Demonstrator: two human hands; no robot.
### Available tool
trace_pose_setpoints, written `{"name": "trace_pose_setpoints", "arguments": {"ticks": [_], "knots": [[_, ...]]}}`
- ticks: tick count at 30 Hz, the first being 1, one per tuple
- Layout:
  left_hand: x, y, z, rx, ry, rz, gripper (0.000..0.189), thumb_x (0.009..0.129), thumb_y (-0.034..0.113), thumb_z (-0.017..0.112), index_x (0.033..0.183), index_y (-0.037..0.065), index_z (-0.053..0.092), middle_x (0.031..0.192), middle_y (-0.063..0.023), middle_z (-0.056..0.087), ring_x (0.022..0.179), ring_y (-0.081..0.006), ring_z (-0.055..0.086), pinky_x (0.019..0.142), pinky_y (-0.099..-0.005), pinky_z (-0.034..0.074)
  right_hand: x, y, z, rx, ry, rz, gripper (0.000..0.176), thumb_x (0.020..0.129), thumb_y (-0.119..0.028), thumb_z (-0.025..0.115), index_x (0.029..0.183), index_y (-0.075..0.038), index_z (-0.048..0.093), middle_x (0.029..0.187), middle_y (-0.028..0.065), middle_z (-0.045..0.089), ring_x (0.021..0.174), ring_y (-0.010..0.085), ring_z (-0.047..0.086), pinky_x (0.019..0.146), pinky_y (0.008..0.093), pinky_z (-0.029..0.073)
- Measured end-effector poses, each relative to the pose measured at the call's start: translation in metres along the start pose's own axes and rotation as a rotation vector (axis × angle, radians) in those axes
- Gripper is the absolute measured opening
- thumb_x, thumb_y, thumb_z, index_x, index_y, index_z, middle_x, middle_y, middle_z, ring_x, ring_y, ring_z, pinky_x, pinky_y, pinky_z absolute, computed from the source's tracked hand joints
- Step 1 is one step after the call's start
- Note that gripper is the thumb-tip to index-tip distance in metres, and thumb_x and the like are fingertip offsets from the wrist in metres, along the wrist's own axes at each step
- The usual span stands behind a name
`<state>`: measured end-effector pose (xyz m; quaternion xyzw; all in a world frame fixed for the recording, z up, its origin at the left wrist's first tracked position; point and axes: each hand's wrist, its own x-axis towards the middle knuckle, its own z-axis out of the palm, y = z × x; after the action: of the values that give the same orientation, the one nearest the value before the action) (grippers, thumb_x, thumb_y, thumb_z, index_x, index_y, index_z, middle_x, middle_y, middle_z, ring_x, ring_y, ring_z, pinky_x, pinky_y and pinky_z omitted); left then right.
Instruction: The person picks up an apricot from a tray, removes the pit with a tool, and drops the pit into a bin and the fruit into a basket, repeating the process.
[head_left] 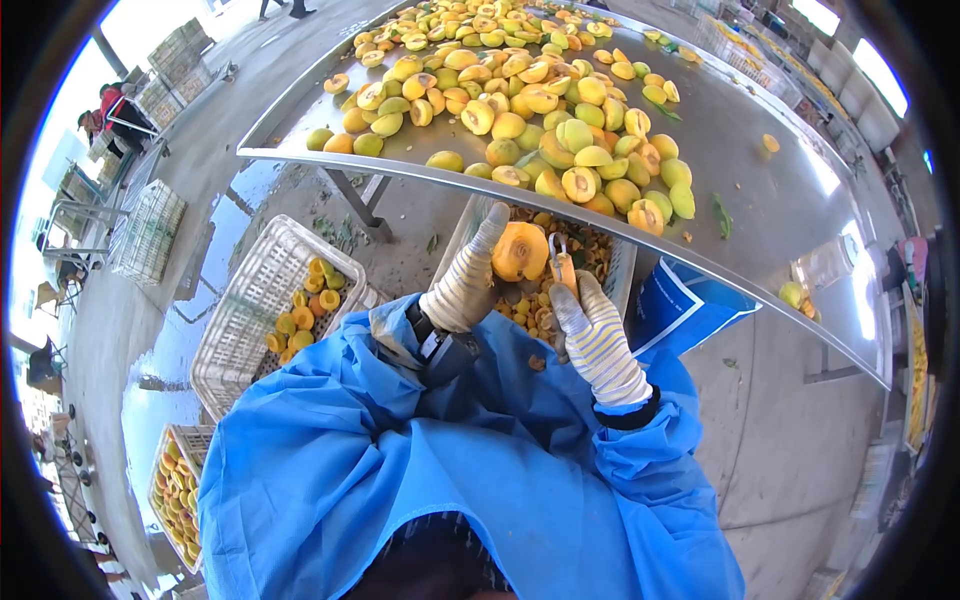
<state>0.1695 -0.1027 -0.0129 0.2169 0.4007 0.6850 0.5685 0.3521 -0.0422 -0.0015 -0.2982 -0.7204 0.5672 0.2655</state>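
My left hand (pixel 468 278), in a striped knit glove, grips a halved yellow peach (pixel 520 252) with its cut face toward me. Close to the fruit's right side is a pitting tool (pixel 565 270) with a looped metal end and an orange-brown handle, wrapped in the gloved fingers of my right hand (pixel 606 340). Below both hands stands a crate (pixel 622 278) holding pits and fruit scraps. Above them, many halved peaches (pixel 540 100) are heaped on a metal table (pixel 745 185).
On my left, a white crate (pixel 232 305) has some peach halves inside, and a fuller crate (pixel 170 432) stands behind it. A blue bag (pixel 680 308) hangs or stands under the table's right side. Two people (pixel 122 112) are far left near stacked crates (pixel 180 55).
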Motion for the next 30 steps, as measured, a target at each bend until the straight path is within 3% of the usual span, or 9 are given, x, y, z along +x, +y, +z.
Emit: {"name": "trace_pose_setpoints", "arguments": {"ticks": [4,6,9,18,21,26,30], "knots": [[-0.001,0.001,0.008,-0.092,-0.029,0.055,0.058,0.093,0.055,0.056,0.125,0.007,0.056,0.108,-0.0097,0.064,0.100,-0.0214,0.063,0.085,-0.0380,0.054,-0.007,0.001,0.006,-0.299,0.039,-0.212,0.029,0.096,-0.023,0.060,0.104,0.004,0.057,0.072,0.0244,0.059,0.066,0.0445,0.057,0.057,0.0453,0.044],[-0.002,0.002,0.012,-0.139,-0.058,0.067,0.057,0.093,0.051,0.058,0.127,0.006,0.053,0.110,-0.0109,0.064,0.103,-0.0238,0.063,0.090,-0.0405,0.053,-0.007,0.000,0.009,-0.307,0.056,-0.207,0.032,0.095,-0.025,0.060,0.103,0.006,0.056,0.072,0.0260,0.060,0.069,0.0456,0.060,0.058,0.0475,0.045],[0.004,-0.003,0.009,-0.219,-0.094,0.087,0.050,0.094,0.041,0.059,0.128,0.005,0.052,0.111,-0.0105,0.064,0.098,-0.0227,0.066,0.078,-0.0398,0.057,-0.006,0.005,0.010,-0.378,0.091,-0.242,0.033,0.095,-0.026,0.060,0.102,0.007,0.056,0.072,0.0269,0.060,0.070,0.0460,0.060,0.058,0.0486,0.045],[0.003,0.000,0.005,-0.373,-0.152,0.022,0.048,0.091,0.029,0.058,0.129,0.001,0.054,0.115,-0.0147,0.064,0.103,-0.0281,0.064,0.090,-0.0408,0.054,-0.008,0.003,0.011,-0.399,0.074,-0.270,0.030,0.096,-0.025,0.058,0.099,0.005,0.054,0.067,0.0257,0.059,0.064,0.0455,0.059,0.055,0.0509,0.044],[0.001,0.001,0.006,-0.397,-0.116,0.024,0.049,0.088,0.028,0.062,0.127,0.000,0.052,0.115,-0.0214,0.062,0.104,-0.0331,0.064,0.094,-0.0453,0.052,-0.008,0.004,0.011,-0.443,0.070,-0.287,0.030,0.096,-0.025,0.058,0.100,0.004,0.053,0.065,0.0251,0.058,0.061,0.0442,0.059,0.053,0.0507,0.043],[-0.004,-0.002,0.018,-0.376,-0.053,0.039,0.049,0.091,0.043,0.066,0.119,0.004,0.056,0.112,-0.0166,0.064,0.099,-0.0306,0.065,0.090,-0.0443,0.054,-0.010,0.008,0.017,-0.450,0.029,-0.198,0.031,0.096,-0.025,0.057,0.103,0.004,0.051,0.064,0.0242,0.059,0.059,0.0432,0.059,0.051,0.0504,0.044],[-0.007,-0.010,0.030,-0.410,0.037,0.110,0.052,0.091,0.049,0.065,0.117,0.006,0.056,0.108,-0.0133,0.064,0.098,-0.0284,0.065,0.088,-0.0417,0.055,-0.011,0.025,0.032,-0.452,0.108,-0.328,0.032,0.097,-0.025,0.056,0.107,0.004,0.050,0.069,0.0235,0.061,0.060,0.0429,0.060,0.052,0.0485,0.046]]}}
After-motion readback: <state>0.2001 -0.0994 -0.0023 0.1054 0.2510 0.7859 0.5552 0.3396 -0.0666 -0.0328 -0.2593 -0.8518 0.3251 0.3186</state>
